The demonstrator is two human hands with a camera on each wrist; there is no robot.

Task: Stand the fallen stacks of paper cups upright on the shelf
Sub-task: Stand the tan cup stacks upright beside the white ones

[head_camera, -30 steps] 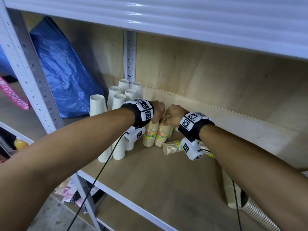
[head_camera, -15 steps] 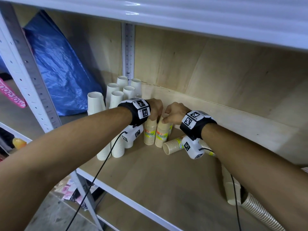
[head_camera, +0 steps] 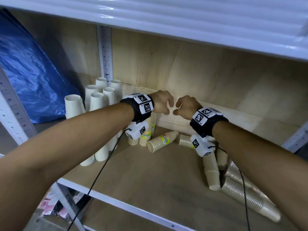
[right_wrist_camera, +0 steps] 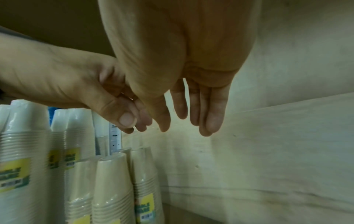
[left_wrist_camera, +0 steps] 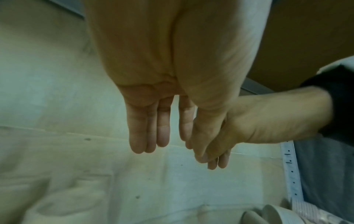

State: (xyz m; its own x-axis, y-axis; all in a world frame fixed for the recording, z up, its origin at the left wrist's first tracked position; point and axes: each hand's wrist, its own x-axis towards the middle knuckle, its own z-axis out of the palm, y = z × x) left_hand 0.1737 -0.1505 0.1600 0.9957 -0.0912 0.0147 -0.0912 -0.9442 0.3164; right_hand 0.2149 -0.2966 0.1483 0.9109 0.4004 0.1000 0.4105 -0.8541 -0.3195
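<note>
Now both hands, L (head_camera: 162, 102) & R (head_camera: 186, 106), hover empty above 2 upright stacks (head_camera: 145, 130).

Person, both forearms bare: black wristband (head_camera: 139, 112) on the left wrist and black wristband (head_camera: 206, 125) on the right, each carrying white blocks printed with black square-code markers, a white camera housing (head_camera: 137, 131) slung beneath, and a thin black cable (head_camera: 100, 170) trailing down.
</note>
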